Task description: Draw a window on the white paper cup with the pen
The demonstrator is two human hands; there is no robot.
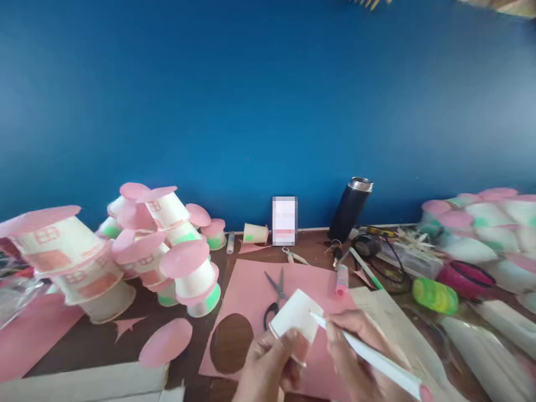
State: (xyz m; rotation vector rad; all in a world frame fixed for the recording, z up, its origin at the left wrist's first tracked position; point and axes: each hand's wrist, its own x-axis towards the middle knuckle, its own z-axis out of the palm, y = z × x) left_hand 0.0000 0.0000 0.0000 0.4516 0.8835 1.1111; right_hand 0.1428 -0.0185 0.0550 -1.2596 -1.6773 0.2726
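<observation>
keep cup [292, 316] steady: pinched near rim by thumb and fingers of left hand [270, 357], just nearside and right of scissors [281, 293]. held in closed right-hand [352, 340] pen grip: marker [372, 357], tip at cup wall, contact not verifiable. advise light strokes, turning cup between them. tilted, long axis slanting away rightward; narrow end aimed past scissors to right, wide rim nearside.

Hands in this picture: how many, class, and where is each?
2: the left hand, at bottom centre, holding a white cup; the right hand, to its right, holding a white pen. No other hand shows.
</observation>
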